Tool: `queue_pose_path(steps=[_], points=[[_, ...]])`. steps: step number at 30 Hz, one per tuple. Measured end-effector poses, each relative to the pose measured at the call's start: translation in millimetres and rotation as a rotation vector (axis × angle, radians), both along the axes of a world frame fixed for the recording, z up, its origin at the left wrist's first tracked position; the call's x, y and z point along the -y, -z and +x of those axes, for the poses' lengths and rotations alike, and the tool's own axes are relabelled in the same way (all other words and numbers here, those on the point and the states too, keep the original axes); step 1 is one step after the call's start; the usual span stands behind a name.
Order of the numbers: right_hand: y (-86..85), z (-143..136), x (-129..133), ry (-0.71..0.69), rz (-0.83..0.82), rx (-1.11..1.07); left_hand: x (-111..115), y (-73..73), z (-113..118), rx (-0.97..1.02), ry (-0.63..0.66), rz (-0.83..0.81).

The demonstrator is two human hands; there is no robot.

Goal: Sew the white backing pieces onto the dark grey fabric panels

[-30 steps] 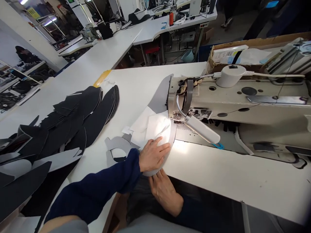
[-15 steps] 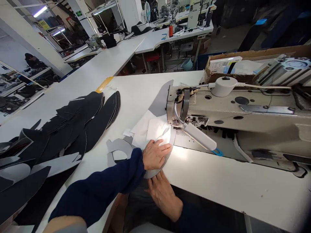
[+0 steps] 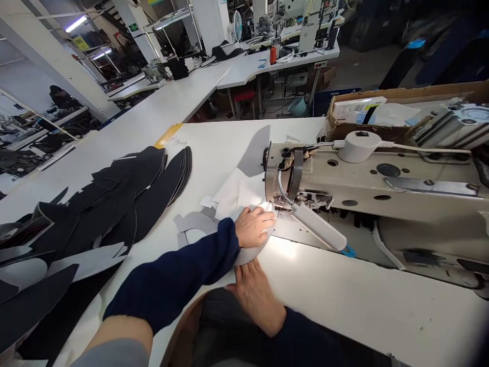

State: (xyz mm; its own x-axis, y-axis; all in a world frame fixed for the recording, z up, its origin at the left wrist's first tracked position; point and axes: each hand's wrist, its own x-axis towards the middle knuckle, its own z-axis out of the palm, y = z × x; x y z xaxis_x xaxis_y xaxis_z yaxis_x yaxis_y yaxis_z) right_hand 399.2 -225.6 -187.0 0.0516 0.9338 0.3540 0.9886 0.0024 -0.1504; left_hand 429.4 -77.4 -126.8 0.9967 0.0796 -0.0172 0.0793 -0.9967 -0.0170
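Note:
A grey curved piece (image 3: 250,255) with white sheets (image 3: 228,196) over it lies at the head of a sewing machine (image 3: 367,176). My left hand (image 3: 254,228) rests on the sheets beside the needle area, fingers slightly bent and thumb apart. Nearer my body, my right hand (image 3: 259,295) lies with its fingertips on the near edge of the grey piece, thumb out to the side. Another grey sheet (image 3: 255,150) extends behind the machine head. Part of the layers is hidden under my left hand.
Overlapping dark cut pieces (image 3: 153,204) cover the left of the white table (image 3: 324,285). Grey cut-outs (image 3: 198,221) lie left of my left hand. A white lamp (image 3: 319,227) hangs off the machine, and a cardboard box (image 3: 332,114) stands behind it.
Both hands have moved forward, toward the machine head, with the grey piece and white sheets shifting under them. The whole view has shifted slightly.

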Motion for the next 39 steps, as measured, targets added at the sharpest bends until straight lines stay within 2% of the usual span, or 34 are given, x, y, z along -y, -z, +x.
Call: queue_pose_path(steps=[3, 5, 10, 15, 22, 28, 39], points=[[0.8, -1, -7, -0.002, -0.003, 0.001, -4, -1.1, 6, 0.009, -0.008, 0.025], [2.5, 0, -8, -0.010, 0.007, 0.009, -2, -4.8, 2, 0.003, 0.008, 0.056], [4.8, 3, 2, 0.020, -0.013, 0.003, 8, -15.4, -32, -0.054, 0.165, 0.134], [3.3, 1, 9, 0.036, -0.018, -0.003, 8, -4.6, -46, -0.031, 0.172, 0.103], [7.3, 4, 8, 0.054, -0.009, 0.014, 6, 6.8, -37, 0.050, 0.136, 0.056], [7.2, 19, 6, 0.076, 0.029, 0.022, 0, 13.4, -18, 0.076, 0.073, 0.069], [3.1, 49, -5, 0.089, 0.003, 0.022, -12, 17.6, 11, 0.094, -0.021, 0.058]])
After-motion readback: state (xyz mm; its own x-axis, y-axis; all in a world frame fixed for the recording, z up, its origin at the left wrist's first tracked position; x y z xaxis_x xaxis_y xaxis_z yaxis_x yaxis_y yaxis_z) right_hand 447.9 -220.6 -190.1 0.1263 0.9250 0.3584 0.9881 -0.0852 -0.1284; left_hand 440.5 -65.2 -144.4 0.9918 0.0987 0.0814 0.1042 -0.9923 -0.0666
